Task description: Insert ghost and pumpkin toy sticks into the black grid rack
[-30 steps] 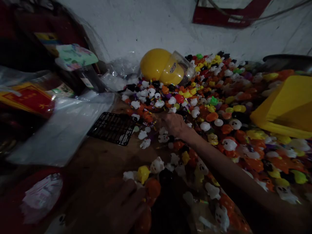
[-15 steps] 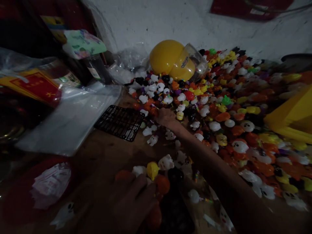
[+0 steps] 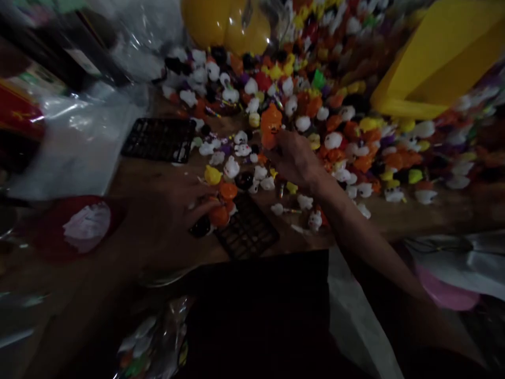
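Note:
My right hand (image 3: pixel 295 158) grips a small orange plastic figure (image 3: pixel 271 126) with a dark face, held upright just above the pile of toys. Dim and blurred, my left hand (image 3: pixel 187 197) reaches in from the left with its fingers apart. Its fingertips are beside a few orange figures (image 3: pixel 221 213), and whether they touch cannot be made out. Those figures lie at the corner of a black plastic grid tray (image 3: pixel 250 229) near the table's front edge. A yellow figure (image 3: pixel 213 175) and a white figure (image 3: pixel 231 167) sit just beyond.
Many small coloured toys cover the back and right. A second black grid tray (image 3: pixel 160 139) lies left, beside clear plastic bags (image 3: pixel 74 142). A red dish (image 3: pixel 51 237) holds white packets (image 3: pixel 87 226). Large yellow containers (image 3: pixel 430 68) stand behind. A toy-filled bag (image 3: pixel 152 342) is below the table edge.
My right hand has come back from the pile, now with the orange figure visible in it. My left hand has shifted left off the toys it covered. The view has tilted down.

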`<state>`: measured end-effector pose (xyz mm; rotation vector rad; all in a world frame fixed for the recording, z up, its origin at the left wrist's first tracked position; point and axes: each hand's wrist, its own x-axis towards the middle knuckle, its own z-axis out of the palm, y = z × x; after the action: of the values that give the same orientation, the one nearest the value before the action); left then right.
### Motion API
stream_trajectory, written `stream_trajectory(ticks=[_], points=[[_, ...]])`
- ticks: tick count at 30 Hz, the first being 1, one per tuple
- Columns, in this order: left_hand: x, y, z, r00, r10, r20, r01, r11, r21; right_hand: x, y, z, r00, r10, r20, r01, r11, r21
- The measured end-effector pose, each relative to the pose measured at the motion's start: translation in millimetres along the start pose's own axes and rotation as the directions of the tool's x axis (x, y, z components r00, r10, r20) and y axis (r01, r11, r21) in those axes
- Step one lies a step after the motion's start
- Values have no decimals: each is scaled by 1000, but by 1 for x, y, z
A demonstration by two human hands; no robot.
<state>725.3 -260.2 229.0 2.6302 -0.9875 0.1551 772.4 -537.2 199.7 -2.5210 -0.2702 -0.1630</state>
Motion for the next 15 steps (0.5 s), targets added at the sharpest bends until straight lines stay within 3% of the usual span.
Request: stream_trajectory(ticks=[3,6,10,15], points=[[-1,2,-1,997,-71,30,71,997,12,-73,0,16,994,92,58,-107,930,351],[-2,8,-6,984,-162,75,159,986,48,-119,-9,46,991,133,-33,-96,848,522],[-4,17,-12,969,-230,90,221,970,103,-137,-18,83,981,160,-113,-85,868,490],[-4,19,-14,967,-220,127,204,971,129,-137,-16,102,989,111,-100,-39,840,541]])
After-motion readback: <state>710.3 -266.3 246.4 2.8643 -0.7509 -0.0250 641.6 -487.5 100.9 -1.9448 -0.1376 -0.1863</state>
